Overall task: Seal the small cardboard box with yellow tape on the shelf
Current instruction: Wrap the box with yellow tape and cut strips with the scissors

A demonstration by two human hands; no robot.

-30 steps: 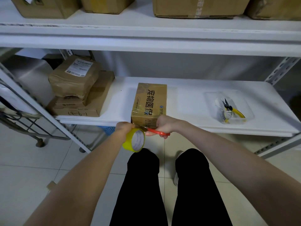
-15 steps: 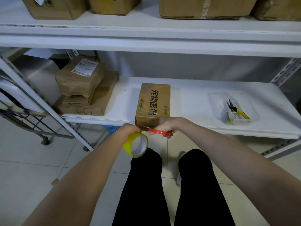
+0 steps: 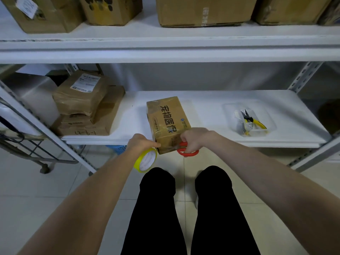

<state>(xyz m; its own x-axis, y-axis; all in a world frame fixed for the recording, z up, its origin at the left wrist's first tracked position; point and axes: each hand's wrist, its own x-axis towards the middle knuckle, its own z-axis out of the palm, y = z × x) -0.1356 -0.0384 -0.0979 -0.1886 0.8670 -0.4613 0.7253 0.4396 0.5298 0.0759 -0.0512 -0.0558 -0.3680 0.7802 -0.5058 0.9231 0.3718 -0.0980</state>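
Observation:
A small cardboard box (image 3: 166, 120) with dark printed characters lies at the front edge of the white shelf (image 3: 211, 115), its near end past the lip. My left hand (image 3: 141, 142) grips a roll of yellow tape (image 3: 146, 160) just below and left of the box's near corner. My right hand (image 3: 195, 138) holds red-handled scissors (image 3: 187, 150) against the near end face of the box, where a strip of tape runs. The scissor blades are hidden behind the hand and box.
Taped brown parcels (image 3: 82, 105) are stacked at the shelf's left end. A clear tray (image 3: 250, 116) with yellow-handled pliers (image 3: 252, 120) sits to the right. Larger cartons (image 3: 202, 10) fill the upper shelf. My dark-trousered legs (image 3: 184, 208) stand on a tiled floor; a wheeled cart (image 3: 27, 144) is at left.
The box's near end has swung out past the shelf edge and turned slightly. Both hands stay at its near end; the tape roll shifted a little left and down.

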